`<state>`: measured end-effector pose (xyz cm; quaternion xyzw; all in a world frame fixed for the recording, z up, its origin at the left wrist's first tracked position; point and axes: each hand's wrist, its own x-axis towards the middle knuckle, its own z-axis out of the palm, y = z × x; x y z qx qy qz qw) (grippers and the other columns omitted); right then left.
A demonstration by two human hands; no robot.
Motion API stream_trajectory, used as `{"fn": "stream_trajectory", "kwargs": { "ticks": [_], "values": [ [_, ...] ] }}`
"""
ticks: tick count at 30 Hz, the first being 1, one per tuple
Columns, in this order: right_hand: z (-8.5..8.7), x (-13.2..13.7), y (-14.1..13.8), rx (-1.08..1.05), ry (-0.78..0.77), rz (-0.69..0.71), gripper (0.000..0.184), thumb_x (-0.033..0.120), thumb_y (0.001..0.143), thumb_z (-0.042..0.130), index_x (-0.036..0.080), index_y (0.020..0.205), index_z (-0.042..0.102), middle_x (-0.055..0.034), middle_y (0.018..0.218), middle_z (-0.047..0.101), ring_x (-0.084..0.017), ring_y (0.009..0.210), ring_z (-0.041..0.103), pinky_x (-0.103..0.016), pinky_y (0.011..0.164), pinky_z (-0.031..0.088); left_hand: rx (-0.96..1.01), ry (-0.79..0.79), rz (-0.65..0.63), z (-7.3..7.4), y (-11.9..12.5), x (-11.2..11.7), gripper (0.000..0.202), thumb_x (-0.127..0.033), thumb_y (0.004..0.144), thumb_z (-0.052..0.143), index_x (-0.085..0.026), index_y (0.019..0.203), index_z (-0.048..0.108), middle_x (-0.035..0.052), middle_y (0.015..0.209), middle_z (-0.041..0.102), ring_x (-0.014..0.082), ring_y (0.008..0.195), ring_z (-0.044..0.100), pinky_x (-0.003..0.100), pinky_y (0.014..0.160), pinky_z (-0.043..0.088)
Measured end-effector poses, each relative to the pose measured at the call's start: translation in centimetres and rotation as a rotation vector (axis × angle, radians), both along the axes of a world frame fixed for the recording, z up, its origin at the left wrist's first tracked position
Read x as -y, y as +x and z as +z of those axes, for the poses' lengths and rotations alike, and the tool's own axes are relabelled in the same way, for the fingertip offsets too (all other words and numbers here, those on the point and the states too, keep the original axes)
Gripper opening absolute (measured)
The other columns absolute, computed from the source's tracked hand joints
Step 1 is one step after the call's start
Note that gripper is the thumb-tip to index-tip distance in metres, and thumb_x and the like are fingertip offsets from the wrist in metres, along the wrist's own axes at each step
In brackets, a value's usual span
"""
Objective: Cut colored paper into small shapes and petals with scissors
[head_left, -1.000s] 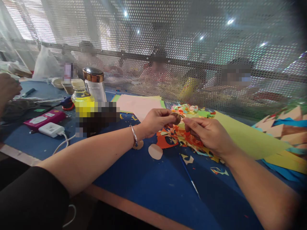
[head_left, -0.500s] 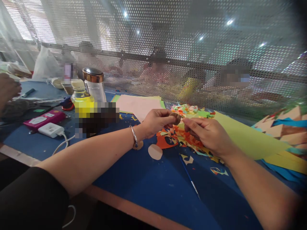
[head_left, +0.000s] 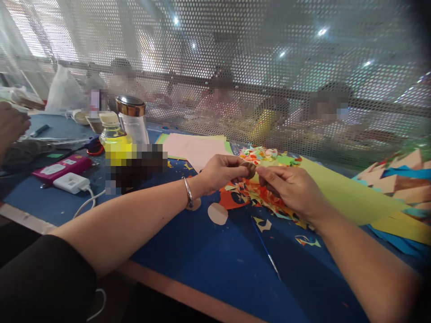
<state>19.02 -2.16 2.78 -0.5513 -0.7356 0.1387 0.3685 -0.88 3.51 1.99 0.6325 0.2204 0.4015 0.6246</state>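
Note:
My left hand (head_left: 220, 172), a silver bangle on its wrist, pinches a small brown round paper piece (head_left: 249, 168) between thumb and fingers. My right hand (head_left: 292, 188) is closed in a pinch right against that same piece, fingertips touching it. Both hands hover over a heap of coloured paper scraps (head_left: 259, 193) on the blue table (head_left: 208, 251). A tan paper circle (head_left: 217, 213) lies flat just below my left wrist.
A thin blue pen (head_left: 266, 249) lies in front of my right forearm. Pink and green sheets (head_left: 195, 146), a yellow-green sheet (head_left: 346, 188) and folded coloured paper (head_left: 400, 172) lie beyond. A bottle (head_left: 112, 134), jar (head_left: 132, 117), white charger (head_left: 72, 182) and pink box (head_left: 62, 166) stand left. A perforated screen (head_left: 235, 67) backs the table.
My hands have drawn closer together; the right fingertips now meet the brown piece held in the left hand. Both sank slightly.

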Motion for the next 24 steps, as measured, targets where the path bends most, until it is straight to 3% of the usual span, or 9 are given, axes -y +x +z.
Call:
{"fn": "stream_trajectory", "kwargs": {
  "ticks": [8,16,24],
  "values": [
    [0.15,0.04,-0.11,-0.001,-0.015,0.006,0.067,0.081,0.091,0.05,0.022,0.059,0.054,0.0046,0.047,0.034,-0.01,0.043,0.029,-0.03,0.045,0.023,-0.002,0.002,-0.05,-0.23,-0.22,-0.44,0.012,-0.023,0.078,0.073,-0.015,0.07,0.071,-0.0003,0.07,0.066,0.007,0.064,0.055,0.025,0.067,0.042],
    [0.76,0.21,-0.3,0.066,0.026,0.013,0.069,0.084,0.088,0.048,0.022,0.057,0.053,0.0013,0.054,0.037,-0.013,0.052,0.035,-0.03,0.052,0.031,-0.085,0.0,-0.064,0.37,-0.53,-0.47,0.014,-0.024,0.075,0.072,-0.016,0.064,0.067,-0.0017,0.063,0.064,0.0059,0.057,0.051,0.022,0.056,0.034],
    [0.38,-0.02,-0.03,0.095,0.028,0.006,0.067,0.083,0.089,0.048,0.022,0.062,0.062,-0.0011,0.06,0.051,-0.016,0.057,0.047,-0.031,0.056,0.037,-0.098,0.02,-0.093,0.45,-0.63,-0.49,0.017,-0.02,0.077,0.069,-0.016,0.06,0.067,-0.0006,0.065,0.065,0.0065,0.06,0.053,0.024,0.059,0.035]
  ]
}}
